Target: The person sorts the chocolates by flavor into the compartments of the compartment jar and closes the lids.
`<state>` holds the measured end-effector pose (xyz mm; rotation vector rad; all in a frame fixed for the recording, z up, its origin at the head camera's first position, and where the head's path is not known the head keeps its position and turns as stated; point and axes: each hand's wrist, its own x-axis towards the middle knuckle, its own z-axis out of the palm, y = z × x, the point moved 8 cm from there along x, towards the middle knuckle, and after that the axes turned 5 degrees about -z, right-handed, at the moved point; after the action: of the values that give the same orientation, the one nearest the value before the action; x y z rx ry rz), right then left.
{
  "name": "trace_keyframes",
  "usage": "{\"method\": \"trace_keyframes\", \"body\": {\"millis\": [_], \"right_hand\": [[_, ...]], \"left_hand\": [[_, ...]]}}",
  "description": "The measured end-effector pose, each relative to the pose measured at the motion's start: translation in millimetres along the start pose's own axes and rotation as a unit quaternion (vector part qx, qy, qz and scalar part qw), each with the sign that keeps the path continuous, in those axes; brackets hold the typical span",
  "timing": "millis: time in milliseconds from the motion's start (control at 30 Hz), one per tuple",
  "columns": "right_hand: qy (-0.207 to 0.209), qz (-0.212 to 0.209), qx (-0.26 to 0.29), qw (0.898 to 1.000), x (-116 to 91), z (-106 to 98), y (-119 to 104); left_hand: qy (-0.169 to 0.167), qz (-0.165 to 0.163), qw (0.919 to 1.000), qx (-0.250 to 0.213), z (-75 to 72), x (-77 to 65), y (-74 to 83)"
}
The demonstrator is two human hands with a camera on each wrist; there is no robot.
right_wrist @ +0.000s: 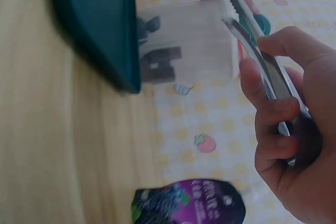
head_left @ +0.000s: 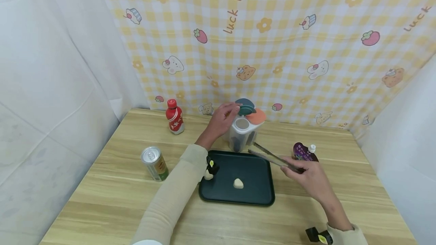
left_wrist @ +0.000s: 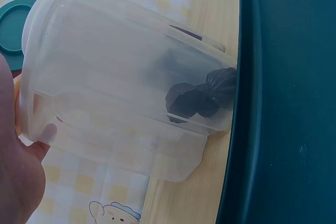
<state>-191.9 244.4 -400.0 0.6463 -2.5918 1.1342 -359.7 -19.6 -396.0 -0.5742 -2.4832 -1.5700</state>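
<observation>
A translucent storage container [head_left: 238, 135] with several compartments stands behind the dark green tray [head_left: 253, 196]. Its green lid [head_left: 246, 109] is lifted, baring a round opening; an orange lid [head_left: 257, 116] lies flat beside it. My left hand [head_left: 223, 118] grips the container's top by the raised lid. Dark lumps [left_wrist: 194, 100] show through the wall. In my right hand [head_left: 308, 179] I hold metal tongs [head_left: 272, 158], tips parted and empty near the container's front. One pale piece [head_left: 238, 183] lies on the tray; another [head_left: 208, 175] is partly hidden by my left wrist.
A red bottle [head_left: 175, 118] stands at the back left, with a can [head_left: 155, 163] nearer the front. On the right, a purple pouch [head_left: 302, 151] with a white cap lies behind my right hand. A checked curtain [head_left: 289, 48] hangs behind the table.
</observation>
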Motion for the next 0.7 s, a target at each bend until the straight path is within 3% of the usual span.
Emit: {"method": "trace_keyframes", "body": {"millis": [233, 467, 700], "right_hand": [[-0.064, -0.021, -0.017, 0.998, -20.0, 12.6, 19.1], [-0.051, -0.029, -0.051, 0.997, -27.4, 17.1, 34.5], [-0.069, -0.024, -0.049, 0.996, -29.8, 24.1, 44.2]], "left_hand": [[0.000, -0.009, 0.9999, 0.007, 0.0, -0.1, -1.3], [-0.001, -0.014, 0.9999, 0.006, 0.1, -0.6, -1.5], [0.001, -0.014, 0.9999, 0.004, 0.8, -0.2, -2.3]]}}
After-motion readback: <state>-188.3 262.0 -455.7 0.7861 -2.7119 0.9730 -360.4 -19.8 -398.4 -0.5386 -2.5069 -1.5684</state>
